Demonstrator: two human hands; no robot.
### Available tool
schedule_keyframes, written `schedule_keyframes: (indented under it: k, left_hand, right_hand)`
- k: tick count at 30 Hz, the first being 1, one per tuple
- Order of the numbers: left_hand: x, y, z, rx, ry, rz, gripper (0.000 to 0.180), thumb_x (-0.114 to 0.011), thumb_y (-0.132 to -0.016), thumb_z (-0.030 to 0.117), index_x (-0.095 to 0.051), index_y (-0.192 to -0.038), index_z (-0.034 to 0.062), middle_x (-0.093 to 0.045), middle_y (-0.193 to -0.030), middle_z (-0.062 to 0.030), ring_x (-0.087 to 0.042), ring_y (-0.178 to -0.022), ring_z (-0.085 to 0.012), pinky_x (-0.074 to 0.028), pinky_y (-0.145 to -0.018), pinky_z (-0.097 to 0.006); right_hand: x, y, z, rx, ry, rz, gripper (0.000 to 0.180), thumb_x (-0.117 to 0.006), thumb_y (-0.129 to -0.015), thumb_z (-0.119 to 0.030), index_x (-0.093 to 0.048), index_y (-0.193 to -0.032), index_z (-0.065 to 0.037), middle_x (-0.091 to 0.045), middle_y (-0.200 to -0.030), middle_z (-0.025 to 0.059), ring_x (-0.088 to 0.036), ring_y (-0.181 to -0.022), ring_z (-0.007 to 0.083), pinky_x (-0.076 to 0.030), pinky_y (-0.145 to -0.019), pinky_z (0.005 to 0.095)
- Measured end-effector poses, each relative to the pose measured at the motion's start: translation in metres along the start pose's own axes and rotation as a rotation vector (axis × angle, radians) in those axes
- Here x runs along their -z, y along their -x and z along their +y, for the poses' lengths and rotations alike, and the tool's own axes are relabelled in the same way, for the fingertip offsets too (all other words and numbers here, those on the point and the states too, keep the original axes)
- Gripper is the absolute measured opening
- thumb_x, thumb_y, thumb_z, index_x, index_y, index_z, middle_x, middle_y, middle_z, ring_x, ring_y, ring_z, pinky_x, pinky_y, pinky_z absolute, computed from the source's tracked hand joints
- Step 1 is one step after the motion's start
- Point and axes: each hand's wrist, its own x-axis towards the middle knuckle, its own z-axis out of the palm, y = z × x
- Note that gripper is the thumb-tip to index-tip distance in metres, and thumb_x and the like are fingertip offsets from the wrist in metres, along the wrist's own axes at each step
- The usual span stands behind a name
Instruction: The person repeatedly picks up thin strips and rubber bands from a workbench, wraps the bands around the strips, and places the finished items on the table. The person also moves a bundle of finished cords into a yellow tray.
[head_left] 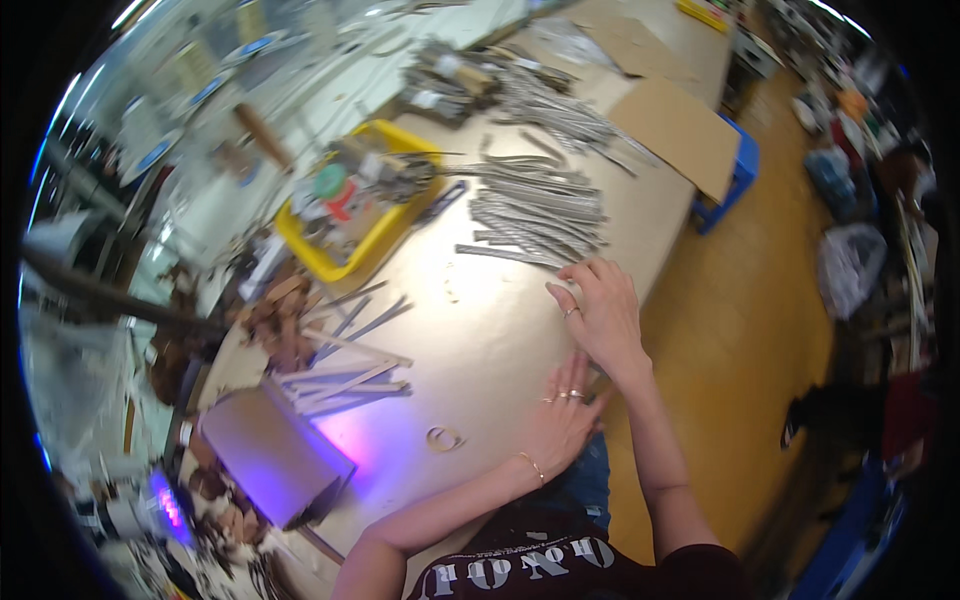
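My left hand lies flat near the table's right edge, fingers stretched out and rings on them, with nothing seen in it. Just beyond it my right hand hovers at the near end of a pile of grey braided strips. Its thumb and fingers are bent but apart, and no strip shows between them. The closest strip lies crosswise with one end by my right fingertips. Farther left, several flat pale and grey strips lie loosely crossed. A small ring-shaped loop rests on the table left of my left hand.
A yellow basket holds a green-capped container and strips. Brown scraps and a box-like brown block lie at the left, beside a purple-lit lamp. More bundles and cardboard are at the back; a blue stool stands right.
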Motion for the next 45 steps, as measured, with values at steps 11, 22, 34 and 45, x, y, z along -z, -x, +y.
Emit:
schedule_keyframes:
  k: [11,22,34,45]
  left_hand:
    - [0.032,0.121,-0.020,0.247,0.396,0.313,0.045,-0.066,-0.091,0.023,-0.054,-0.132,0.0094,-0.033,-0.151,-0.0239,-0.028,-0.141,-0.0442,-0.026,-0.114,-0.055]
    - [0.058,0.144,-0.059,0.455,0.439,0.624,0.039,-0.069,-0.086,0.011,-0.061,-0.123,0.0065,-0.047,-0.143,-0.0203,-0.045,-0.132,-0.0405,-0.036,-0.110,-0.046]
    - [0.072,0.095,-0.098,0.516,0.831,0.774,0.051,-0.059,-0.095,0.018,-0.043,-0.141,0.0005,-0.051,-0.140,-0.0190,-0.052,-0.126,-0.0350,-0.044,-0.102,-0.043]
    - [0.078,0.012,-0.059,0.213,0.778,0.683,0.040,-0.053,-0.098,0.017,-0.050,-0.132,-0.0044,-0.061,-0.119,-0.0178,-0.063,-0.096,-0.0222,-0.051,-0.079,-0.032]
  right_hand:
    - [-0.101,-0.036,-0.113,0.189,-0.220,-0.318,0.036,-0.069,-0.087,-0.028,-0.061,-0.113,-0.005,-0.060,-0.107,0.0121,-0.059,-0.097,0.0315,-0.047,-0.082,0.0434]
    - [-0.116,-0.038,-0.139,0.324,0.020,-0.375,0.013,-0.064,-0.089,-0.024,-0.067,-0.089,-0.011,-0.063,-0.084,0.0064,-0.061,-0.079,0.0229,-0.041,-0.074,0.0396]
    - [-0.014,0.024,-0.071,-0.095,-0.639,-0.286,0.011,-0.066,-0.089,-0.014,-0.068,-0.092,-0.004,-0.066,-0.084,0.0075,-0.063,-0.074,0.0182,-0.048,-0.072,0.0344]
    - [0.054,0.117,-0.029,-0.433,-0.608,0.014,0.027,-0.065,-0.093,-0.027,-0.060,-0.108,-0.005,-0.056,-0.105,0.0085,-0.056,-0.098,0.0217,-0.044,-0.084,0.0367]
